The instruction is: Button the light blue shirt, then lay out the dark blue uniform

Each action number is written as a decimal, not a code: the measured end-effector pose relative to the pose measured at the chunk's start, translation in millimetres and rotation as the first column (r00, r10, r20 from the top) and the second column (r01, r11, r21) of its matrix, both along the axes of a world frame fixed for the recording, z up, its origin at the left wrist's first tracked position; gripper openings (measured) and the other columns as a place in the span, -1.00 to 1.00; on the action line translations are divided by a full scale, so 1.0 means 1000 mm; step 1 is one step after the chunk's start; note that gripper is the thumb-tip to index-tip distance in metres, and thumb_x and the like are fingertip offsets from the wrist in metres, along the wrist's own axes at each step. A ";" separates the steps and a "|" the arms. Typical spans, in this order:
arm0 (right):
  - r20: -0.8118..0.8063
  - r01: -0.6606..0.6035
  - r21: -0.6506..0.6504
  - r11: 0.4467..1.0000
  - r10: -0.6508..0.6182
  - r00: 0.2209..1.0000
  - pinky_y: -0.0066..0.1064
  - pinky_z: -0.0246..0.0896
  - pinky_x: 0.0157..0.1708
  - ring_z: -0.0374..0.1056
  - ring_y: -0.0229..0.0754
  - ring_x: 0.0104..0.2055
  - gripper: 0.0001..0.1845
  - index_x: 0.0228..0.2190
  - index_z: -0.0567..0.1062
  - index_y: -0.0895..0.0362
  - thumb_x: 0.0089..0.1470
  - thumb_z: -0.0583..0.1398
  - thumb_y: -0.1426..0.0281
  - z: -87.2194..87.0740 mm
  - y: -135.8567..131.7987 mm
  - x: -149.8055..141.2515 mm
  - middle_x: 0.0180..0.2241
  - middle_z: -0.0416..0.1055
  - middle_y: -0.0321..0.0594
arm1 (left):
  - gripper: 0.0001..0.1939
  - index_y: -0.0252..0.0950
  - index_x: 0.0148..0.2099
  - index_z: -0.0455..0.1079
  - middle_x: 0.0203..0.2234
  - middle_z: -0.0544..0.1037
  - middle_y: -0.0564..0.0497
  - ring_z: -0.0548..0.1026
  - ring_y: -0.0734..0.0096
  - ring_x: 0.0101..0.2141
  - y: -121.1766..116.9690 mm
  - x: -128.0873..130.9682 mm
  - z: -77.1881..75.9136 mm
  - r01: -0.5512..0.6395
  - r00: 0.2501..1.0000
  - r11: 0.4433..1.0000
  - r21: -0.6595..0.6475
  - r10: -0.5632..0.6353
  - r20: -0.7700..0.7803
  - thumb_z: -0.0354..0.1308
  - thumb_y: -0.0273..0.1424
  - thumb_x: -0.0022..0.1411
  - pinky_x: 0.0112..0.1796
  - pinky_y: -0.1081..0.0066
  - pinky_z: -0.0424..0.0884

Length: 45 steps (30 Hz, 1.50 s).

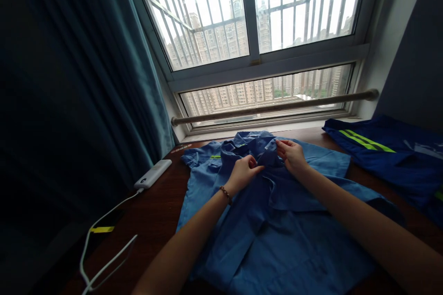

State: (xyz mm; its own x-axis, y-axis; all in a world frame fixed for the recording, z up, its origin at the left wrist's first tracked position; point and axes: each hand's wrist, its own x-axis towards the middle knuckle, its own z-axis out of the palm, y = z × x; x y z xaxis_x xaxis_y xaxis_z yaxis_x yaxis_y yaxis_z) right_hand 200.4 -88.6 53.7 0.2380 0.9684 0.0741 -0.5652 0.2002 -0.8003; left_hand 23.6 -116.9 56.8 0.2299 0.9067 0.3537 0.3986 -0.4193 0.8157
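A light blue collared shirt [277, 226] lies spread front-up on a dark wooden table [155, 212], its collar toward the window. My left hand [243, 171], with a bead bracelet on the wrist, pinches the shirt's front just below the collar. My right hand [291, 153] grips the fabric at the collar's right side. Both hands are closed on the cloth and sit close together near the top of the placket.
A darker blue garment with neon yellow stripes [391, 156] lies at the right. A white power bank [152, 174] with a white cable [104, 244] rests at the table's left edge beside a dark teal curtain [79, 92]. A barred window [256, 32] and rail stand behind.
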 end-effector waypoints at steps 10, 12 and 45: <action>0.783 -0.242 0.591 0.770 -0.474 0.402 -0.45 0.18 -0.46 0.24 -0.32 -0.50 -0.88 -0.48 0.42 0.12 -0.05 0.15 0.33 0.020 -0.031 -0.007 -0.49 0.34 -0.28 | -0.79 -0.37 -0.40 0.39 -0.55 0.45 0.01 0.42 0.52 -0.53 0.000 -0.005 0.012 0.408 0.780 0.754 -0.514 0.005 0.626 0.27 -0.37 -0.12 -0.47 0.52 0.34; 0.815 -0.379 0.577 0.723 -0.483 0.320 -0.47 0.18 -0.46 0.24 -0.32 -0.48 -0.89 -0.43 0.44 0.11 -0.02 0.13 0.35 0.020 -0.033 -0.008 -0.45 0.35 -0.27 | -0.82 -0.38 -0.41 0.39 -0.57 0.45 0.02 0.41 0.55 -0.54 0.000 -0.006 0.015 0.418 0.764 0.752 -0.509 0.011 0.645 0.27 -0.40 -0.11 -0.48 0.54 0.33; 0.675 -0.219 0.734 0.643 -0.653 0.344 -0.40 0.24 -0.26 0.27 -0.25 -0.29 -0.82 -0.23 0.31 0.14 0.07 0.03 0.48 0.009 -0.055 -0.031 -0.33 0.31 -0.18 | -0.79 -0.39 -0.51 0.31 -0.64 0.42 0.09 0.41 0.54 -0.57 -0.012 -0.007 0.045 0.150 0.745 0.917 -0.370 0.141 0.652 0.30 -0.47 -0.22 -0.47 0.49 0.37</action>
State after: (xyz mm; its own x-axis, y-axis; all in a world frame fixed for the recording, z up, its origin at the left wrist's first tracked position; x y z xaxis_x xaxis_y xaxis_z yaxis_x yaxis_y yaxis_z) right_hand 169.0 -143.1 62.6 -0.1983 0.4376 0.8770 0.4924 0.8182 -0.2969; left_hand 16.7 -129.2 101.9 0.0773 0.9958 0.0489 -0.2960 -0.0239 0.9549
